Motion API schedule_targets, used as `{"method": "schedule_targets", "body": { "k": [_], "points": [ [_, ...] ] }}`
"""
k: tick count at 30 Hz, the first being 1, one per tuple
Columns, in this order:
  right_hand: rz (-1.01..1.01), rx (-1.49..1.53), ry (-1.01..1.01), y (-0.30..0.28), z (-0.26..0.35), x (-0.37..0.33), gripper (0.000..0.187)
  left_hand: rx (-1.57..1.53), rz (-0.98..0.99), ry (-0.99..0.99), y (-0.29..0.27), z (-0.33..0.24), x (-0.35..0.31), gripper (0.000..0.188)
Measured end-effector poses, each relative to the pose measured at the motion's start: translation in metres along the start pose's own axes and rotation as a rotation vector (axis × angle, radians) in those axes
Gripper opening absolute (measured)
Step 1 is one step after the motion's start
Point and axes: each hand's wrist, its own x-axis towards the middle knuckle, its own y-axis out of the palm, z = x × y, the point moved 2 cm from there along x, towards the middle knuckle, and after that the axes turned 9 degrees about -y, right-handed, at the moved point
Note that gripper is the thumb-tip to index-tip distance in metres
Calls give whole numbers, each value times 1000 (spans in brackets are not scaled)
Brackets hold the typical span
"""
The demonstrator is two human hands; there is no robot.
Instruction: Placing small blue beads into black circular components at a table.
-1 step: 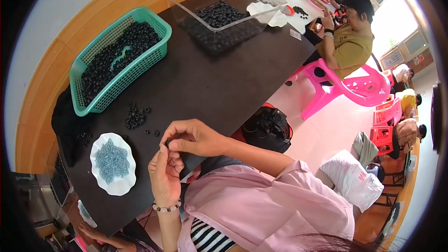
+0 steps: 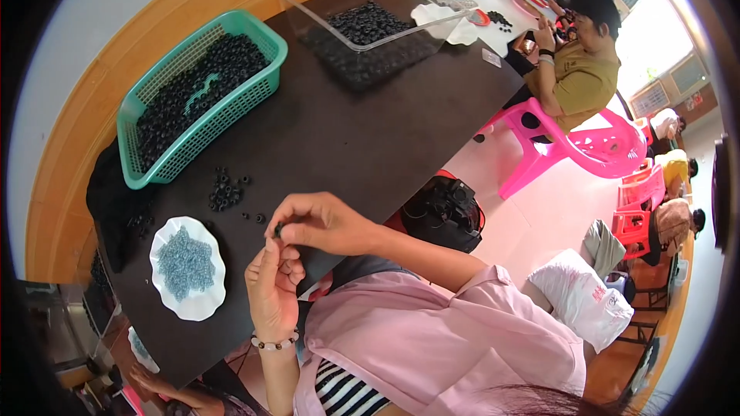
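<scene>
In front of my body both hands meet at a small black part (image 2: 279, 229), possibly one of the ring-shaped pieces lying on the table. My right hand (image 2: 327, 223) pinches it between thumb and fingers. From below, my left hand (image 2: 274, 285), with a bead bracelet on the wrist, is closed, thumb and fingertips against the same part. My fingers cover most of it. Just beyond lies a loose pile of black ring-shaped pieces (image 2: 225, 191). A white scalloped dish (image 2: 217, 293) holding tiny clear blue-grey pieces (image 2: 185, 262) stands left of my left hand.
The dark table (image 2: 362, 135) carries a green basket (image 2: 185, 139) and a clear bin (image 2: 358, 46), both with many black pieces. A black cloth (image 2: 108, 200) lies at the left edge. Right of the table are a black bag (image 2: 443, 216), a pink chair (image 2: 524, 146) and a seated person (image 2: 578, 77).
My right fingers and the small black part have shifted up very slightly from my left thumb. The rest of the view has moved only a little.
</scene>
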Motion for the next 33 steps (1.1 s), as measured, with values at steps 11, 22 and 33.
{"method": "schedule_targets", "body": {
  "k": [11,22,33],
  "points": [
    [-217,-46,-22,-14,10,20,25,57,1004,767,70,-76,-102,40],
    [-175,-243,-49,0,14,29,22,23,1142,686,77,-95,-128,72],
    [-227,-412,-151,-20,35,38,23,-65,913,986,71,-78,-137,58]
  ]
}}
